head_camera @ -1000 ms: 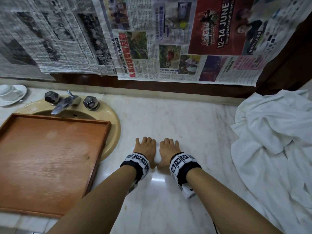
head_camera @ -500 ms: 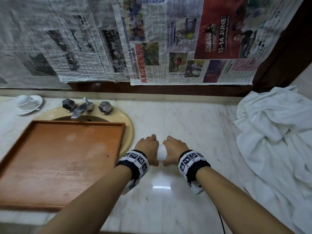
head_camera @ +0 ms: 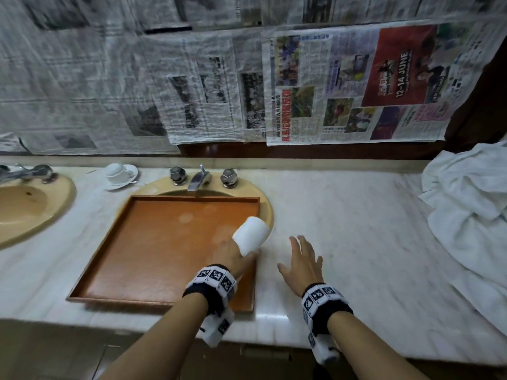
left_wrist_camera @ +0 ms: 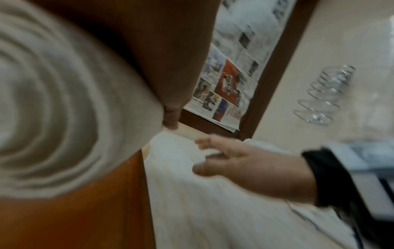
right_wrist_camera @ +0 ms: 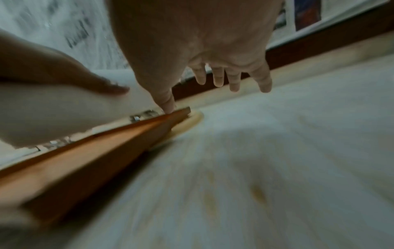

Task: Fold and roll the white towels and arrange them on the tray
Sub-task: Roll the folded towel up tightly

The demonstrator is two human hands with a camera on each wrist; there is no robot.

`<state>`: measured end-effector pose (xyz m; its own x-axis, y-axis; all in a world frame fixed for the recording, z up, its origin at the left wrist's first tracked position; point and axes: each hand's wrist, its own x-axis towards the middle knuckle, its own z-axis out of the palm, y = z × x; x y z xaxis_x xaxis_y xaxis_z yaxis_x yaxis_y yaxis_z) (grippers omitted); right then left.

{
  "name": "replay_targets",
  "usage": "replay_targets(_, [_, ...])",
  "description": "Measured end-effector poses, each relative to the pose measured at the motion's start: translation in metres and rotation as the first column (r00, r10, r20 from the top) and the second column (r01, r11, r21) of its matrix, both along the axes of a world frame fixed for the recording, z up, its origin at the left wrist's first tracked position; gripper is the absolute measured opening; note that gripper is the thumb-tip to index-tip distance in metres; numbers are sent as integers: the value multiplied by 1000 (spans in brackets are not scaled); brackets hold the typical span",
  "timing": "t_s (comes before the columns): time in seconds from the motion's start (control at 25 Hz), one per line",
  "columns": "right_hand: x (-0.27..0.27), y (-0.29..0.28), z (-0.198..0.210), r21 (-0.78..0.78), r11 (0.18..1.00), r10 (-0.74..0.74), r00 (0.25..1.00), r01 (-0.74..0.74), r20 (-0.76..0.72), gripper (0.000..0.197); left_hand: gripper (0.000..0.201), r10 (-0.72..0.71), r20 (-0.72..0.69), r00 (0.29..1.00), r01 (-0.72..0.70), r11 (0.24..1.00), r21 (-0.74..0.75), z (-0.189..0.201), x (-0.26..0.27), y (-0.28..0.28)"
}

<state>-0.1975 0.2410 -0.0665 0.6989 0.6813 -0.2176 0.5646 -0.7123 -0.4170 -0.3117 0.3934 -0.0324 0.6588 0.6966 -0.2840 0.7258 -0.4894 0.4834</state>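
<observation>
Tray [head_camera: 153, 250]: lies over the sink at left – bare, judged ready for the first roll.
Left hand [head_camera: 233, 256]: wrapped round the rolled towel [head_camera: 251, 235], held above the tray's right edge, seemingly to set it down.
Left wrist view: shows the roll's spiral end, hidden from the head.
Right hand [head_camera: 301, 263]: fingers spread, holding nothing – above the table [head_camera: 356, 242].
Loose towels [head_camera: 472, 204]: heaped far right, awaiting folding.

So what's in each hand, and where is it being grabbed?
The left hand grips the rolled white towel around its near end, over the tray. The right hand holds nothing.
</observation>
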Motion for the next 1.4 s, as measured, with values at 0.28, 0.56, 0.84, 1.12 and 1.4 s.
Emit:
replay_targets(0.28, [-23, -32, -64, -319, 944, 58, 994, -85, -94, 73, 60, 301, -18, 953, -294, 914, -278, -30, -3, -18])
replay_targets(0.56, [-21, -34, -71, -328, 938, 80, 991, -111, -105, 74, 64, 299, -81, 951, -310, 914, -260, -32, -10, -21])
replay_targets(0.84, [-21, -33, -69, -358, 927, 71, 990, -111, -123, 74, 92, 277, -122, 953, -297, 933, -203, -37, -22, -10])
replay_targets(1.12, [-24, -30, -69, -383, 919, 55, 992, -95, -115, 73, 42, 828, 69, 557, -789, 553, -268, -25, -102, 12])
replay_targets(1.4, [-25, -28, -64, -410, 907, 48, 992, -92, -116, 73, 52, 812, -94, 576, -723, 454, -520, -48, -140, 7])
